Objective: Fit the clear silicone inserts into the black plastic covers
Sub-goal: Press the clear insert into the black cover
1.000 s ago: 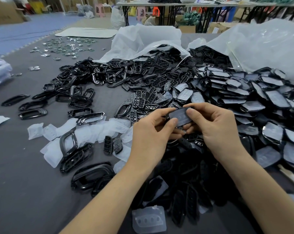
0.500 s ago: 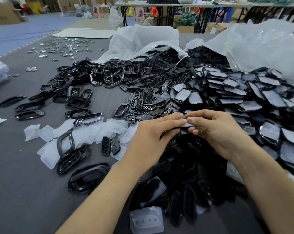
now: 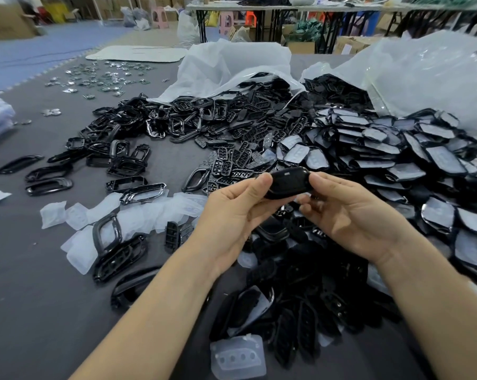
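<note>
Both hands hold one glossy black plastic cover [image 3: 288, 182] above the table's middle, its smooth outer face turned toward me. My left hand [image 3: 233, 212] grips its left end with thumb and fingers. My right hand [image 3: 349, 215] pinches its right end, palm up. Whether an insert sits inside it is hidden. Loose clear silicone inserts [image 3: 138, 212] lie in a patch to the left, and one more clear silicone insert [image 3: 238, 356] lies near the front edge. A big heap of covers with inserts fitted [image 3: 412, 165] spreads to the right.
Black frames and grilles [image 3: 177, 124] spill from a white plastic bag [image 3: 231, 67] at the back. A second clear bag [image 3: 423, 75] stands back right. More black parts [image 3: 300, 311] lie under my forearms. Small metal pieces [image 3: 103, 78] are scattered far left on the grey table [image 3: 26, 297].
The cover has been flipped: a second ago its grey insert side faced me, now its glossy black outer side does. My hands have spread apart to its two ends.
</note>
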